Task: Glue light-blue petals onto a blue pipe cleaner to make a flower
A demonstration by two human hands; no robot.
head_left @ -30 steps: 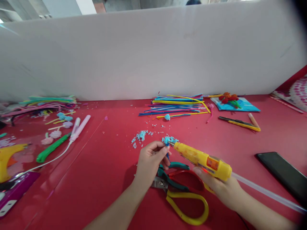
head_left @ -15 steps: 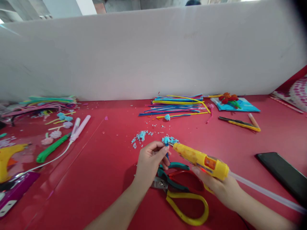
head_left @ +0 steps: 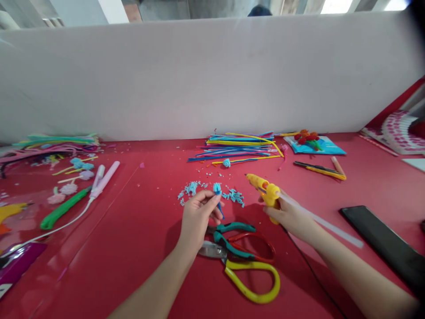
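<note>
You had a narrow gap between the blue scraps (head_left: pixel 234 196) and the glue gun (head_left: pixel 272 193); pliers (head_left: pixel 236 227) and scissors (head_left: pixel 245 265) blocked its near side.

From where I'm standing, I can't read a single word, number or brand name on this desk (head_left: pixel 133 257). The purple case (head_left: pixel 25 266) at the near left has a pale patch, cut off at the edge of view, and I can't make out any lettering there. Any print on the yellow glue gun (head_left: pixel 256 180) or light-blue packet (head_left: pixel 328 146) is too small to tell.
</note>
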